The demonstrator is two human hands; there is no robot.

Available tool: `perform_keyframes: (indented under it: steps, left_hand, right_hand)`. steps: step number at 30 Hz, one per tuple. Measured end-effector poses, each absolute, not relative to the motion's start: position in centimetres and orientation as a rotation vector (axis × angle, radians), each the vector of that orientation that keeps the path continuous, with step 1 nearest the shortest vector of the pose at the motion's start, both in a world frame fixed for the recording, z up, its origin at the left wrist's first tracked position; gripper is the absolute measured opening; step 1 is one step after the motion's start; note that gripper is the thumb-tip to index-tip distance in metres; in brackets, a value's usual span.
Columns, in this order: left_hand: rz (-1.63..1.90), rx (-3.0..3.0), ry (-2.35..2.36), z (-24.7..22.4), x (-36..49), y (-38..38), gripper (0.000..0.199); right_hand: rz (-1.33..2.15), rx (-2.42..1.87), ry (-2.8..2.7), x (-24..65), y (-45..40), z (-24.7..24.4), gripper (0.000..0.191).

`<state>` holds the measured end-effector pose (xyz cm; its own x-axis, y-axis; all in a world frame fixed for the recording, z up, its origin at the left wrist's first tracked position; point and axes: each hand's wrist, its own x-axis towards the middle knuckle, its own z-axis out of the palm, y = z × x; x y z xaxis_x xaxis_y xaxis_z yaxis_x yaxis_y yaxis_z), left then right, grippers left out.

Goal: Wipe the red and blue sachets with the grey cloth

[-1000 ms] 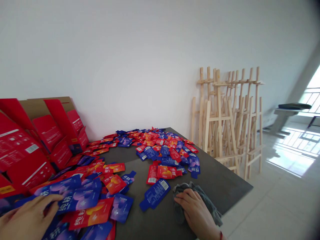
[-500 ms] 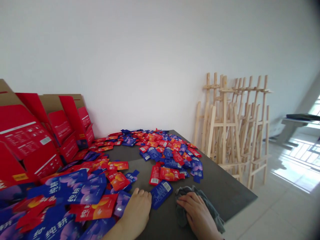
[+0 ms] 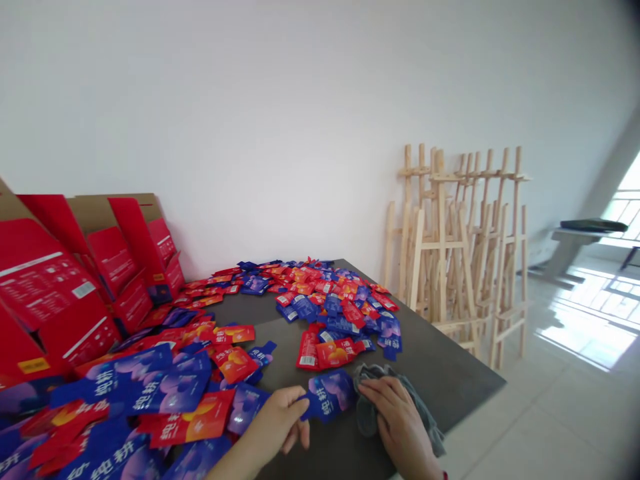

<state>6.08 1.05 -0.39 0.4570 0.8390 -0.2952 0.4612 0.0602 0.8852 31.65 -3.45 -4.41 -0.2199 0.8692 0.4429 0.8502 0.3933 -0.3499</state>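
Blue foil sachet [image 3: 330, 395] sits on the dark bench [image 3: 440, 373] near its front edge, just beside the grey cloth [image 3: 369, 413], and I've got the left hand [image 3: 273, 423] on it, thumb and fingers [image 3: 302, 415] pinched narrow at its slim tab. The right hand [image 3: 397, 413] lies spread on that cloth, pressing rather than gripping. Light pinch is the right call here: the tab gives a clean hold, and the pouch stays flat without dragging its neighbours. Watch the red sachet [image 3: 186, 419] and the blue pile [image 3: 150, 383] crowding in on the left. Further back, a loose spread of red and blue sachets [image 3: 325, 307] runs toward the far corner, with red cartons [image 3: 50, 287] along the left edge.
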Motion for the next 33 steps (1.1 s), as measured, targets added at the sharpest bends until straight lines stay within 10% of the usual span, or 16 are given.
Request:
perform_keyframes:
  steps: [16,33]
  left_hand:
    - [0.289,1.459,1.145,-3.7,5.5,1.6,0.022]
    - [0.294,1.431,1.176,-3.3,5.8,1.1,0.02]
  right_hand:
    - [0.143,-1.206,-2.401,24.7,-1.8,-2.6,0.033]
    - [-0.183,-1.517,-2.283,30.6,-2.5,-2.7,0.05]
